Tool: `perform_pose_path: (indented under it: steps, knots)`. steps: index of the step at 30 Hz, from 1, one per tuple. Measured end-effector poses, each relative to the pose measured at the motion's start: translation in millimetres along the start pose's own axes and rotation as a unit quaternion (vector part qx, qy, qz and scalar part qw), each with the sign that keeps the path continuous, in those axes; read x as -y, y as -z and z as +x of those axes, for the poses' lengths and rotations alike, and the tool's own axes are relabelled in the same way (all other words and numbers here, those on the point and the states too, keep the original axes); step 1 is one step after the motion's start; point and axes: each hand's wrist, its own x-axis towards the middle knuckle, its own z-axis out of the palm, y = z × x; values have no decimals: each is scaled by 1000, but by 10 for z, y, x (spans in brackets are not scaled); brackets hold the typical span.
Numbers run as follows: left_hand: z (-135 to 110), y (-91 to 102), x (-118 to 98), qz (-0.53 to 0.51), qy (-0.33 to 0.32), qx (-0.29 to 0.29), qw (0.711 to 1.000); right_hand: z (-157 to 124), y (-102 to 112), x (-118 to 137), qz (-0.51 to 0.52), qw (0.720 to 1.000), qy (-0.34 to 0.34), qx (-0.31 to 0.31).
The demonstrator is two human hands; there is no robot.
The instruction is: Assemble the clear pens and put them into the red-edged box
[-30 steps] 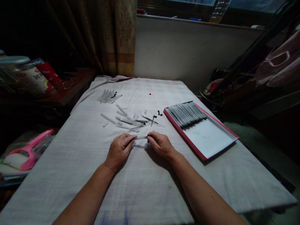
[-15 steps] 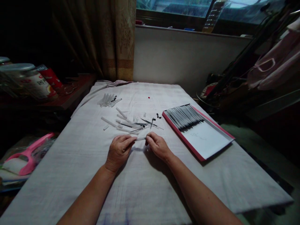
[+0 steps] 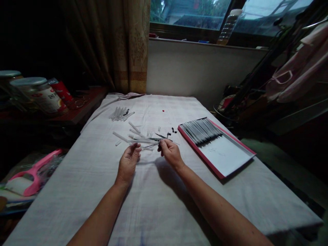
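Observation:
My right hand [image 3: 170, 153] is closed in a pinch at the near edge of a loose pile, its fingertips on the end of a thin dark pen refill [image 3: 150, 146]. My left hand [image 3: 128, 162] is just to the left, fingers curled and thumb against them; what it holds, if anything, is hidden. Clear and white pen tubes [image 3: 121, 137] lie scattered beyond the hands, among dark refills. Small black caps [image 3: 173, 130] sit to the right of the pile.
A red-edged box lid [image 3: 225, 160] on the right holds a row of black-tipped pens [image 3: 201, 130]. More clear tubes [image 3: 119, 113] lie at back left, near a red bit [image 3: 163, 110]. Jars [image 3: 38, 95] and a pink-handled item [image 3: 36, 172] stand left of the table.
The hands have moved apart; the clear tube stretched between them no longer shows. My right hand has shifted slightly forward to the refills, my left hand slightly left. The view has tilted up a little.

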Motion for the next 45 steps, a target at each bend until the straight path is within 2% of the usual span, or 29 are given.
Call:
perform_pose_path:
  steps: [1,2,4,5,6,8,11,13,15,20,23,28,30,32,34,36,40,45]
  knots:
    - [8,-8,-3,-71,56,16,996,-5,-50,23,-36,998,27,46]
    - [16,-11,-15,-128,92,7,987,-2,-93,46,-79,991,53,96]
    - [28,-1,-60,-203,136,-20,969,63,-141,87,-168,966,83,178]
    - [31,9,-87,-221,145,-39,964,136,-141,101,-209,955,81,196]
    - [32,19,-111,-225,143,-47,963,240,-126,110,-249,946,71,194]
    - [23,34,-144,-201,132,-29,970,518,-65,101,-325,935,33,136]
    - [-5,37,-149,-128,134,56,981,976,31,23,-436,895,-29,89]
    - [-20,34,-140,-84,135,98,982,1207,61,-59,-485,866,-69,96]
    - [-26,36,-134,-48,129,116,984,1347,58,-147,-502,853,-93,109]
    - [-18,51,-125,-2,129,127,983,1456,-6,-305,-490,854,-102,139]
    - [-13,59,-96,21,121,134,983,1485,-10,-314,-469,866,-99,146]
    - [-7,73,-6,80,65,112,988,1413,117,-183,-404,903,-74,126]
    - [-6,76,31,115,27,100,988,1253,190,-126,-297,944,-83,115]
    - [-10,76,61,151,-14,92,984,1000,245,-94,-86,985,-112,100]
    - [-22,72,79,178,-47,101,978,696,269,-85,97,981,-145,82]
    - [-39,67,83,202,-70,126,969,410,262,-87,181,966,-173,60]
    - [-73,61,64,286,-110,173,936,83,211,-90,231,952,-197,34]
    - [-90,62,44,336,-132,198,911,34,170,-85,234,951,-199,36]
